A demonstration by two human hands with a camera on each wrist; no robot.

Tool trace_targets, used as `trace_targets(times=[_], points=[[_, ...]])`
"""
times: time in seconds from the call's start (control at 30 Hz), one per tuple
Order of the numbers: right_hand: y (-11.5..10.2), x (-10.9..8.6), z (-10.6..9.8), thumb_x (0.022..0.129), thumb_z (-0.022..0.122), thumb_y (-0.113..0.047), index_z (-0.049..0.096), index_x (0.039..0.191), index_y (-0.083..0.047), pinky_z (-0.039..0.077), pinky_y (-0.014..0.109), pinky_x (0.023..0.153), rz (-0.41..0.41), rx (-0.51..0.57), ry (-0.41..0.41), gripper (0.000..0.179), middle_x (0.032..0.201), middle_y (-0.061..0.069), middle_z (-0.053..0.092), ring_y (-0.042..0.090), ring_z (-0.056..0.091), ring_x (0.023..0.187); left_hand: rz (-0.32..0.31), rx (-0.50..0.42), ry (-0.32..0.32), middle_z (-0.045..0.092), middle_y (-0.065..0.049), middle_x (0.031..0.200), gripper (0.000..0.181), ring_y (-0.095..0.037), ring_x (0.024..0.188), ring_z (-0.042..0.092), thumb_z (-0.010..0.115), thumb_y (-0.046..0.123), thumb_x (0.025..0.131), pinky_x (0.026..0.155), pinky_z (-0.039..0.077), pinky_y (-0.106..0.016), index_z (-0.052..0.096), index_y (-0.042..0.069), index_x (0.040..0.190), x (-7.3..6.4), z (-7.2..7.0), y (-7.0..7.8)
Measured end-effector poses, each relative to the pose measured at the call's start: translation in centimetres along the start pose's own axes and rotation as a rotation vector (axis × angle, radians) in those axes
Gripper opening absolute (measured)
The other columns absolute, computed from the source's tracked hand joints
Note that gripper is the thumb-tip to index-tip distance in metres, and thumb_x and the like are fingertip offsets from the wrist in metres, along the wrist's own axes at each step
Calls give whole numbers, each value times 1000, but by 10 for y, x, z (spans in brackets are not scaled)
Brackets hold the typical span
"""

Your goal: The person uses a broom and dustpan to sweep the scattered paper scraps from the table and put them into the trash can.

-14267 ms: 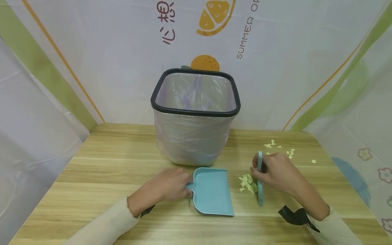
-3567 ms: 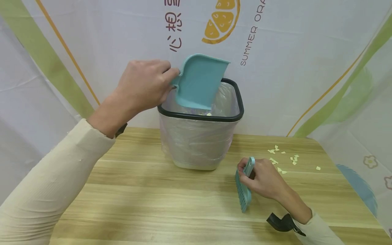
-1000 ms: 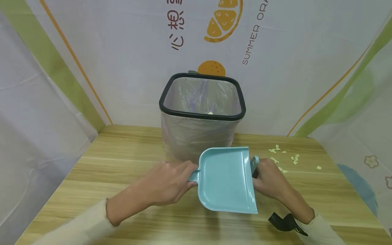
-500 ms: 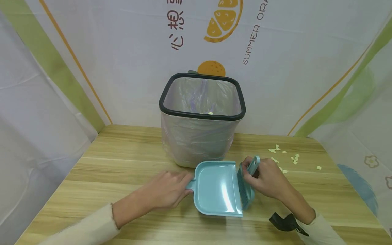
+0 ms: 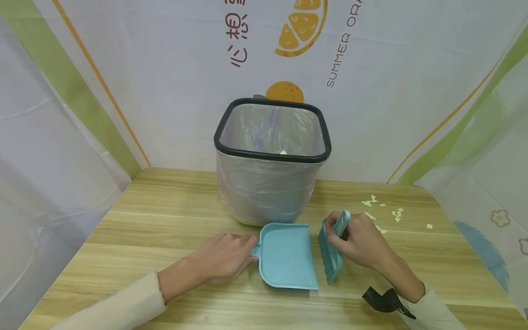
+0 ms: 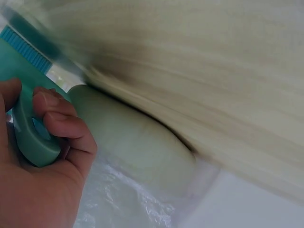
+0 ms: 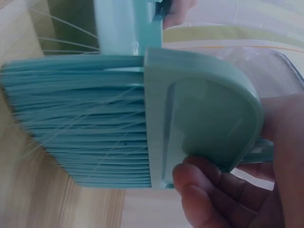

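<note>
My left hand (image 5: 227,256) grips the handle of a light blue dustpan (image 5: 287,256), which lies low at the table in front of the bin, its wide edge facing right. No scraps show in the pan. In my right hand (image 5: 363,238) is a matching blue hand brush (image 5: 331,252), held upright just right of the pan's edge with a small gap between. The right wrist view shows its bristles (image 7: 80,123) pointing at the tabletop. Pale yellow paper scraps (image 5: 398,214) lie scattered on the table beyond my right hand.
A bin (image 5: 268,183) with a black rim and a clear plastic liner stands at the back middle; a yellow scrap (image 5: 283,152) shows inside. The wooden table (image 5: 165,206) ends at printed white curtains (image 5: 177,91) behind and at both sides.
Earlier, the dustpan was tilted over the bin and the scrap pile beside the brush is gone. Since then my left hand has lowered the pan to the table, left of the brush.
</note>
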State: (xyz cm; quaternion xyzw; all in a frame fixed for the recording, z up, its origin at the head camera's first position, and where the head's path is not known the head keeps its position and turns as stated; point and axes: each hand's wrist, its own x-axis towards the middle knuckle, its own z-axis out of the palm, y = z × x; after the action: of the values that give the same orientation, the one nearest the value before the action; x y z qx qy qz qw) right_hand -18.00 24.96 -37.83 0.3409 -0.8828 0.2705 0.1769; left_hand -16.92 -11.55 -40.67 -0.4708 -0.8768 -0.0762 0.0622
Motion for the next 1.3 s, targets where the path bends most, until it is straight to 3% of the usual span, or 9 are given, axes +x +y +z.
trace_targets(times=[0.5, 0.93, 1.17, 1.3], points=[[-2, 0, 0, 87, 70, -4, 70, 91, -16, 34, 18, 46, 5, 6, -1, 12, 65, -26, 49, -11, 37, 55, -3, -7, -37, 54, 4, 84, 23, -8, 64, 50, 59, 28, 115, 53, 45, -27, 57, 6, 111, 3, 12, -1], [-2, 0, 0, 87, 69, -4, 71, 92, -16, 34, 18, 46, 10, 7, -5, 12, 66, -25, 51, -11, 39, 55, -33, -1, -88, 58, 1, 86, 24, -10, 67, 56, 59, 31, 115, 55, 49, -30, 58, 7, 112, 5, 11, 2], [-1, 1, 1, 89, 69, -4, 71, 93, -16, 36, 18, 46, 6, 13, -8, 12, 68, -24, 54, -10, 41, 56, -68, 6, -150, 68, -5, 96, 27, -20, 72, 66, 60, 33, 114, 61, 54, -37, 60, 6, 116, 6, 9, 2], [-2, 1, -1, 92, 69, -3, 72, 94, -15, 36, 18, 47, 9, 24, -10, 12, 69, -23, 57, -9, 43, 56, -58, 37, -156, 72, -7, 99, 27, -25, 76, 71, 62, 35, 113, 62, 54, -40, 61, 7, 115, 8, 7, 1]])
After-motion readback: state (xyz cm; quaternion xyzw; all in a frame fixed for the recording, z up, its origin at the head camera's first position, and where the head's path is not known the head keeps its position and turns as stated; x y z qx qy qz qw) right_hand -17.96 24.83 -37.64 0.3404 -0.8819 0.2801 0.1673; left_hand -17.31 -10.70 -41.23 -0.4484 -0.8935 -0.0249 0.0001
